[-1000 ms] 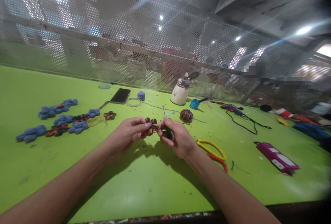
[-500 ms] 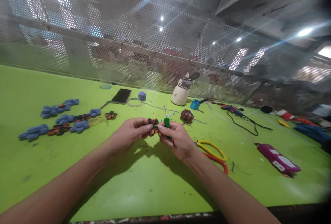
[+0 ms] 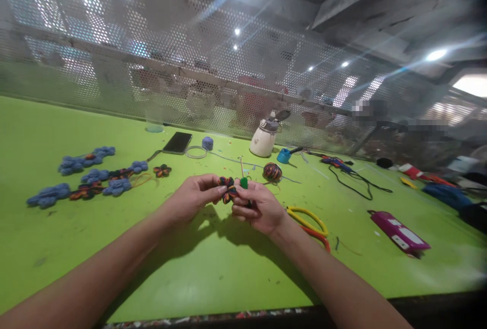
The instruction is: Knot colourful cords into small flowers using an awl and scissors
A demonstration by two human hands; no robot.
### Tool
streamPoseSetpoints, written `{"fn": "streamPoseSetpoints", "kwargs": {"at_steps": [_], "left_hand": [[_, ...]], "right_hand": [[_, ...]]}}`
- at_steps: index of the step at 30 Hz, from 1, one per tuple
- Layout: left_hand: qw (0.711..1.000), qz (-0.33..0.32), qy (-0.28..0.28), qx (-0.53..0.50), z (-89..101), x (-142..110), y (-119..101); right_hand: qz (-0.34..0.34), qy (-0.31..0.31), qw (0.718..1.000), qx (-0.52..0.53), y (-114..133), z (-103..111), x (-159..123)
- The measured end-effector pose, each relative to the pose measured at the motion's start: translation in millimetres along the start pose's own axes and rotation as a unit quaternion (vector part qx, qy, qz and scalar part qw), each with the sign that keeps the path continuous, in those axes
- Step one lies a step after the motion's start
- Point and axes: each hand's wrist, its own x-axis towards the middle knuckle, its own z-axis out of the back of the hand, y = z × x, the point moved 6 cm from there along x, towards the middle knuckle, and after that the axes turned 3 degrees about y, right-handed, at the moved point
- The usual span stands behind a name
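Observation:
Between my two hands is a small crocheted flower [image 3: 227, 190] in dark, orange and red yarn. My left hand [image 3: 194, 196] pinches its left side between thumb and fingers. With thumb and forefinger my right hand [image 3: 262, 206] touches its right side, and the same hand grips a crochet hook [image 3: 244, 183] by its green handle, the thin metal shaft pointing up and away. Most of the handle is hidden by the fingers. Just beyond the hands lies a ball of multicoloured yarn [image 3: 273, 171]. Beyond my left hand rests another finished-looking flower [image 3: 162, 170] of the same yarn.
Blue and multicoloured flowers [image 3: 49, 194] lie at the left, near a phone [image 3: 177, 143]. Scissors [image 3: 308, 220] with yellow and orange handles sit beside my right wrist. Farther off stand a white bottle [image 3: 263, 139] and a blue pot [image 3: 283, 155]; a purple power strip [image 3: 399, 232] lies right.
My right hand has turned slightly, its fingers curling further over the green handle, so less of it shows. The flower has tilted a little between the hands. The view has shifted slightly.

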Motion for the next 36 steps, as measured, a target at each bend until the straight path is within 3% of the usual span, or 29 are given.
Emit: {"fn": "streamPoseSetpoints", "kwargs": {"at_steps": [10, 17, 24, 27, 30, 36], "left_hand": [[0.998, 0.016, 0.001, 0.054, 5.1, 4, 8], [0.999, 0.033, 0.007, 0.041, 3.1, 4, 10], [0.996, 0.052, -0.006, -0.072, 1.5, 3, 14], [0.995, 0.059, 0.017, -0.084, -1.3, 2, 13], [0.997, 0.058, 0.04, -0.043, -3.3, 2, 10], [0.998, 0.039, -0.006, 0.043, 7.6, 7, 15]], "right_hand": [[0.058, -0.14, 0.98, -0.129, 8, 19, 4], [0.046, -0.121, 0.983, -0.133, 5, 18, 5], [0.007, -0.037, 0.995, -0.091, -2, 6, 5], [0.011, -0.048, 0.993, -0.103, -1, 10, 5], [0.007, -0.097, 0.987, -0.129, -2, 18, 7], [0.001, -0.124, 0.981, -0.15, -4, 21, 8]]}}
